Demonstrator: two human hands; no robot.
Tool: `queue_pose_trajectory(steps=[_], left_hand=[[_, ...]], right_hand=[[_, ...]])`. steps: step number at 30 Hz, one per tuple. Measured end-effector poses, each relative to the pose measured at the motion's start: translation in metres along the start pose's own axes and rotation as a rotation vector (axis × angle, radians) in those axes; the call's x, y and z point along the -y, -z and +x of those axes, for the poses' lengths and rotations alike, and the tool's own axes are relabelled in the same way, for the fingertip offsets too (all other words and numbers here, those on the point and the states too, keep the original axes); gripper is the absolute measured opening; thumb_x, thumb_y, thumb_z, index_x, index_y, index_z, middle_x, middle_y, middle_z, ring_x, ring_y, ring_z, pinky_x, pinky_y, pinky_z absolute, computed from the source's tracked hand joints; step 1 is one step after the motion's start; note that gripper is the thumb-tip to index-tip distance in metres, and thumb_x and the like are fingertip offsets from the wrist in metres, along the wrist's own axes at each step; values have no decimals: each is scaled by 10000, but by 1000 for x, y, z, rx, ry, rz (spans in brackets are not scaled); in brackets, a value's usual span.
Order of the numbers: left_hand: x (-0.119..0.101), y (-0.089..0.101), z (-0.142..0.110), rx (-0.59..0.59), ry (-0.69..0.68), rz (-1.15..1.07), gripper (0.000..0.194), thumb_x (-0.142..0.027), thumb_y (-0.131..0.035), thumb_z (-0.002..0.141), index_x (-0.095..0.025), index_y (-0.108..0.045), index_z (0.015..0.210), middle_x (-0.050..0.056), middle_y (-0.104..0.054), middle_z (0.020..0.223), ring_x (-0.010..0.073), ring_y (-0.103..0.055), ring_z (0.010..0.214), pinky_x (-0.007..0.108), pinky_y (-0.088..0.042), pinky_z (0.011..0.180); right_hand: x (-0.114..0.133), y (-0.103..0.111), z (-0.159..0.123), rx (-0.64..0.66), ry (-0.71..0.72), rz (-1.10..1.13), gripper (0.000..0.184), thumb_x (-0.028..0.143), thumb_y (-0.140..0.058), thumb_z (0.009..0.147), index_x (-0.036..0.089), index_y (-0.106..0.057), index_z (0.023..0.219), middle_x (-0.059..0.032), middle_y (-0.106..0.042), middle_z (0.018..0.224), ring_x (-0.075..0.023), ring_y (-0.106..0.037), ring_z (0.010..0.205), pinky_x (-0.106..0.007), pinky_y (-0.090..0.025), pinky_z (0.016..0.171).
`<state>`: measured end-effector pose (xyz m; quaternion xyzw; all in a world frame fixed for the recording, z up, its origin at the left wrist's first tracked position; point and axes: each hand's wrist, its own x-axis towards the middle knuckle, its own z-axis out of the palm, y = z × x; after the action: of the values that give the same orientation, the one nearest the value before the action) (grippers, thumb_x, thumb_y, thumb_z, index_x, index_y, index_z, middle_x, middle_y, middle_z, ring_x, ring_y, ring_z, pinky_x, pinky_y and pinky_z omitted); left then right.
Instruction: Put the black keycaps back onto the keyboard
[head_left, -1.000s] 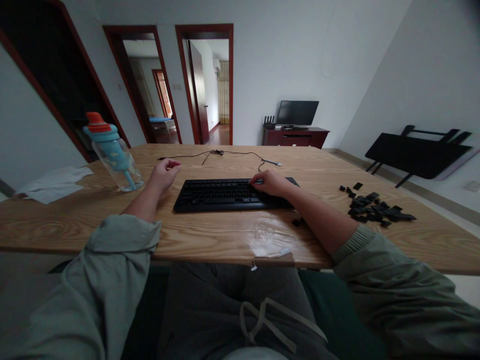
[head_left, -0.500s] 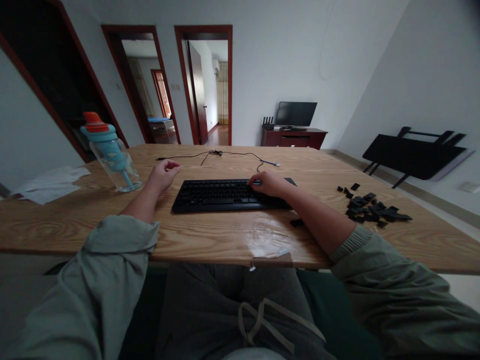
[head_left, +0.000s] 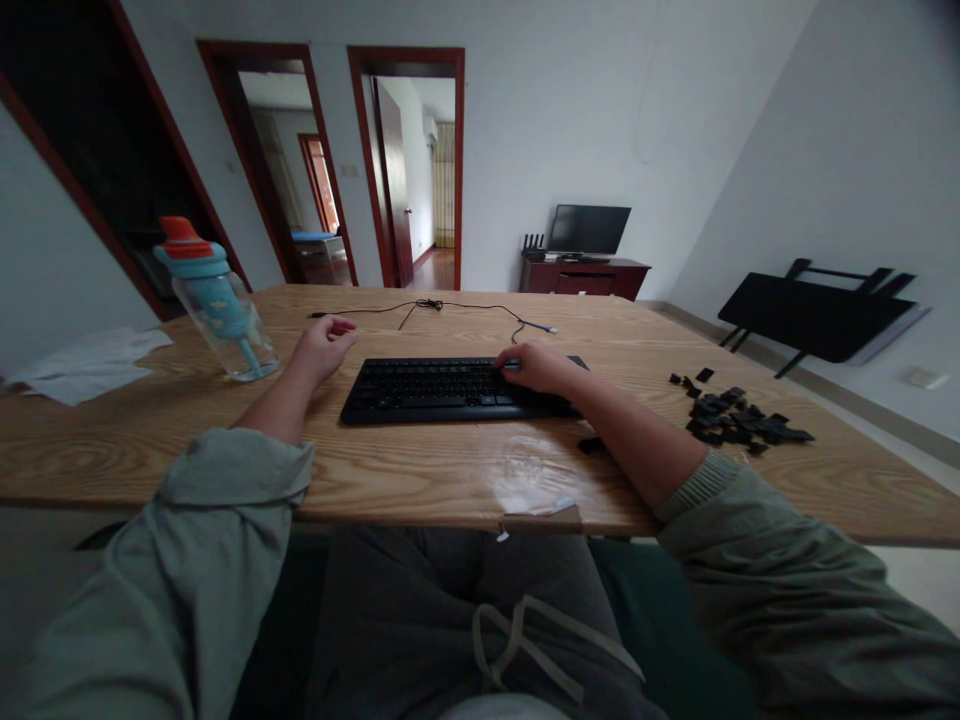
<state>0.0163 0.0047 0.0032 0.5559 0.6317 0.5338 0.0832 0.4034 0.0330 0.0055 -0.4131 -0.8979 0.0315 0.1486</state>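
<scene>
A black keyboard (head_left: 427, 390) lies flat on the wooden table in front of me. Over its right part is my right hand (head_left: 536, 366), thumb and fingertips pinched together at the keys. A small pale glint shows at those fingertips, too small to name. Left of the keyboard, my left hand (head_left: 324, 345) rests on the tabletop with loosely curled fingers slightly apart, holding nothing. Under my right forearm, a small black piece (head_left: 590, 445) is partly covered. Further right lies a pile of loose black keycaps (head_left: 739, 420).
The wooden table (head_left: 420, 470) carries a clear bottle (head_left: 225, 310) with a blue and orange lid, and white tissues (head_left: 86, 365) at the left. A thin black cable (head_left: 429, 304) runs behind the keyboard. A folded black table (head_left: 817, 315) leans by the right wall.
The view has shifted slightly. The fingers of my left hand have loosened a little. My right hand keeps its pinch at nearly the same spot on the keyboard.
</scene>
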Motion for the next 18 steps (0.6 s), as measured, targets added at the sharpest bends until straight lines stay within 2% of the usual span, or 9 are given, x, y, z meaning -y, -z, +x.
queue_pose_trajectory(steps=[7,12,18], left_hand=[[-7,2,-5,6,-15,30,101,-234,-682,716,-220,-639,805,8,-579,709,186,-524,680,299,-455,673],[-5,2,-6,13,-52,61,88,-255,-675,732,-229,-640,808,9,-608,738,183,-524,668,311,-459,680],[2,2,-2,0,-39,46,104,-280,-681,718,-236,-643,804,7,-586,685,195,-545,665,317,-477,661]], right_hand=[[1,1,1,35,41,-21,313,212,-659,830,239,-805,1106,-76,-792,1058,-254,-715,968,-330,-517,894],[6,1,1,21,5,-17,308,214,-717,772,258,-824,1057,-71,-800,998,-252,-718,890,-319,-532,816],[-3,-3,3,21,-56,66,278,273,-640,880,198,-796,1097,-71,-796,914,-202,-699,766,-293,-507,720]])
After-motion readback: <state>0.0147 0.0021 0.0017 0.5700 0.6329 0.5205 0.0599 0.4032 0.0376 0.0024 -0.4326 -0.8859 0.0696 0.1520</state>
